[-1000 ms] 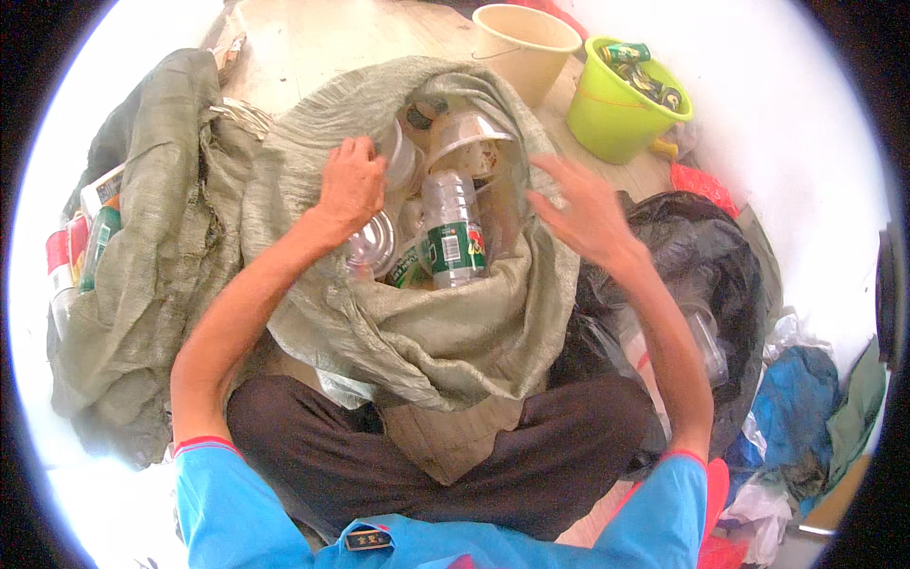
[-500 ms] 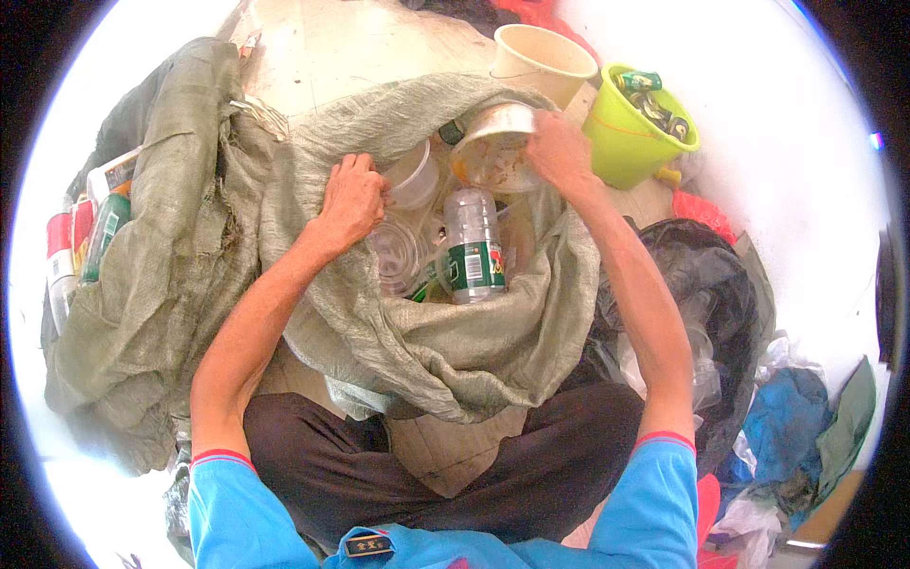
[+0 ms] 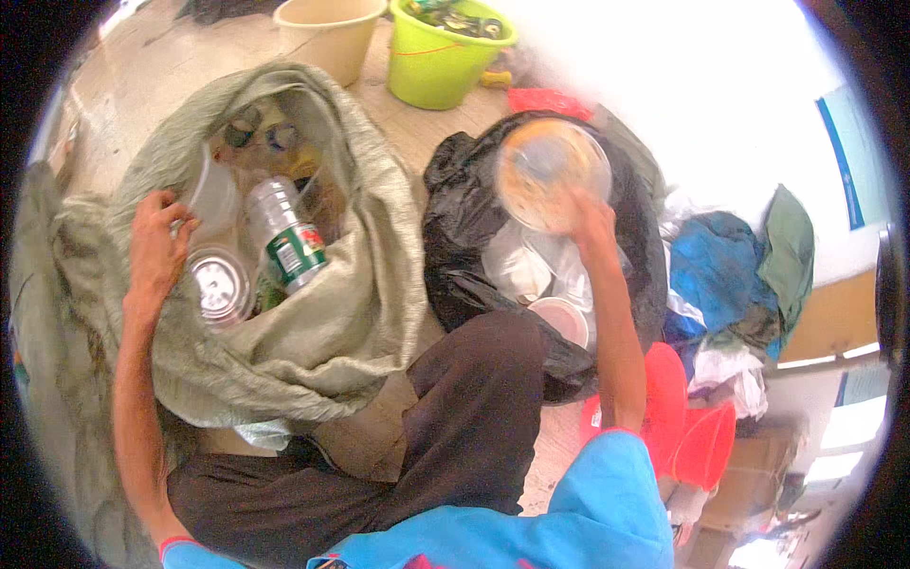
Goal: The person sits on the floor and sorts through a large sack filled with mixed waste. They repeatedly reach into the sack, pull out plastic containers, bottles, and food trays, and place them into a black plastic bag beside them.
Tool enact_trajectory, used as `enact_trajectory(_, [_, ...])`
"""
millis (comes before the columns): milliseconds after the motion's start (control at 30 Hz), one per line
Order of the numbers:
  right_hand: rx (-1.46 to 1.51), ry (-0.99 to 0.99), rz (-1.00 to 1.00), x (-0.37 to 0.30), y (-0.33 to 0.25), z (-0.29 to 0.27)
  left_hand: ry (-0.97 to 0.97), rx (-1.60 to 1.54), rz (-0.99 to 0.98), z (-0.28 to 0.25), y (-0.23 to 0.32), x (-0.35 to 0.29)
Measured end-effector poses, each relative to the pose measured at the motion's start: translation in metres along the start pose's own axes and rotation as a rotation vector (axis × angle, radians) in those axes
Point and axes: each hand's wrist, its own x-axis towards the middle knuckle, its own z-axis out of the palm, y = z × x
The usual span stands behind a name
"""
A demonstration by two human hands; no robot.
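Stained plastic bowl point(image 3: 545, 169): separated from woven sack point(image 3: 379, 275), brought above black bag point(image 3: 455, 237), pinched by right fingers point(image 3: 580, 209); left fingers' point(image 3: 171, 211) grip indeterminable.

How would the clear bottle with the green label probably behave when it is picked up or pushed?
The bottle is probably light for its size, as its clear upper part looks empty. Its round body may roll if pushed, though the sack could stop it.
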Motion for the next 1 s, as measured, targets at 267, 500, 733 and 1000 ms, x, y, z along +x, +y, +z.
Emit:
enact_trajectory(267, [-0.129, 0.137, 0.644, -0.073, 0.139, -0.170, -0.042, -0.188, 0.023, -0.039, 0.019, 0.023])
enact_trajectory(500, [-0.139, 0.204, 0.668, -0.035, 0.185, -0.130, -0.071, -0.335, 0.078, -0.061, 0.068, 0.032])
enact_trajectory(733, [-0.290, 0.151, 0.628, -0.032, 0.156, -0.129, -0.041, -0.295, 0.155, -0.076, 0.113, 0.025])
enact_trajectory(1000, [-0.974, -0.351, 0.659, -0.098, 0.150, -0.145, -0.040, -0.408, 0.353, -0.079, 0.160, 0.015])
